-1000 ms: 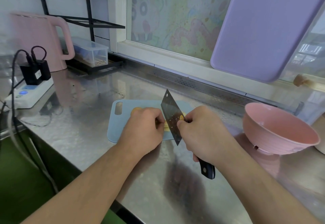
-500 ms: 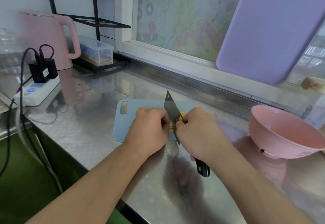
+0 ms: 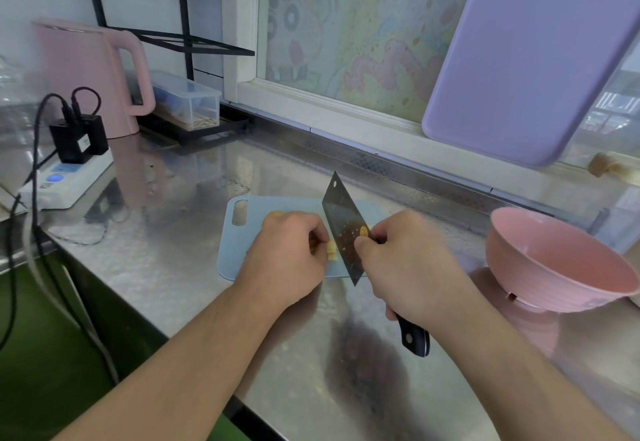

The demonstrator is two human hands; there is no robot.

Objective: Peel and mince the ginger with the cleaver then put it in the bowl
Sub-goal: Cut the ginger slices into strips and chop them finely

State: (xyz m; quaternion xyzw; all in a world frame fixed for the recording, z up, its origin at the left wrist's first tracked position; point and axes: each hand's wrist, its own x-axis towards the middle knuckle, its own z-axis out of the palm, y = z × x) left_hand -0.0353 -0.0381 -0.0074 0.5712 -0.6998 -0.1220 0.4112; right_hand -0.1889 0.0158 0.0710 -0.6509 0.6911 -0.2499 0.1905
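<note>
— What surrounded the work on the stainless-steel desk (image 3: pixel 166 260)?

— A pink electric kettle (image 3: pixel 90 77) stood at the far left beside a clear plastic lidded box (image 3: pixel 188 103), with a white power strip (image 3: pixel 67 181) and its black plugs nearer the edge. A lilac plastic cutting board (image 3: pixel 526 59) leaned against the window, and a pink ribbed bowl (image 3: pixel 554 260) sat well to the right of the pale blue cutting board (image 3: pixel 277 205).

— And the ginger?

— The yellow ginger piece (image 3: pixel 331 248) lay on the blue board, mostly hidden under the left hand (image 3: pixel 291 250), whose curled grip pinned it. The right hand (image 3: pixel 408 264) held a closed grip on the dark-handled steel cleaver (image 3: pixel 346 232), thumb pinching the blade, which stood edge-down just beside the ginger with flecks stuck to its face.

— Any change from half a second before?

— Little: the hands and blade kept their places, and the bowl had not moved.
</note>
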